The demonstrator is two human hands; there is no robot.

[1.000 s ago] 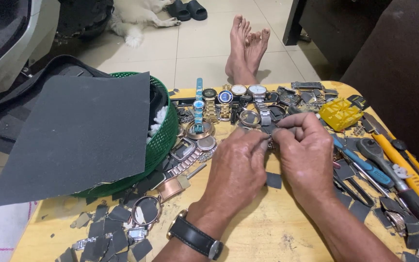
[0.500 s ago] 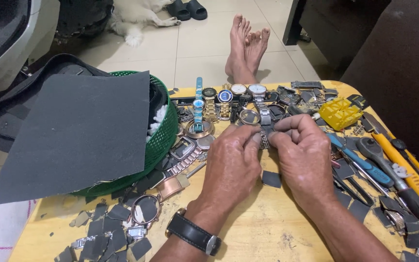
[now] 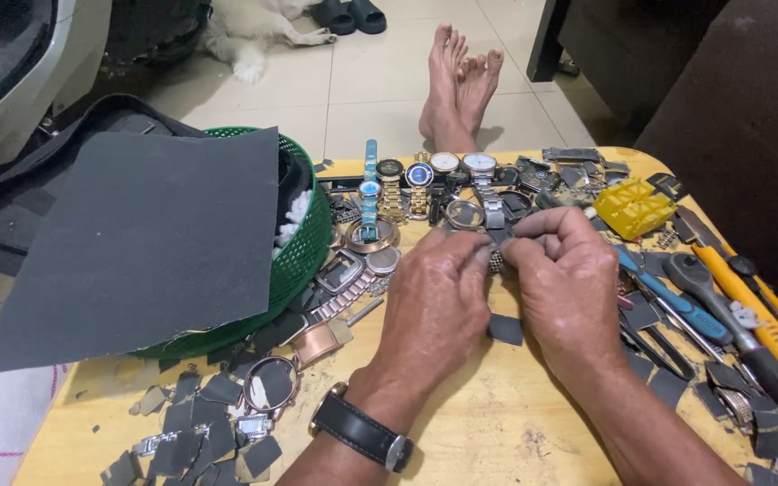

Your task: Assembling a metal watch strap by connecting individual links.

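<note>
Far left on my wooden tabletop (image 3: 497, 423), a dark sandpaper sheet (image 3: 146, 243) covers a green basket (image 3: 303, 261). Wristwatches (image 3: 416, 184) line the far edge; a yellow plastic holder (image 3: 634, 207) and screwdrivers (image 3: 722, 315) lie right.

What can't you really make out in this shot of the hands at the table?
- Head view: the small metal piece pinched between left hand and right hand; fingertips cover most of it.
- Green basket: contents hidden under the dark sandpaper sheet.
- Yellow-handled tool: end cut off at the right edge.
</note>
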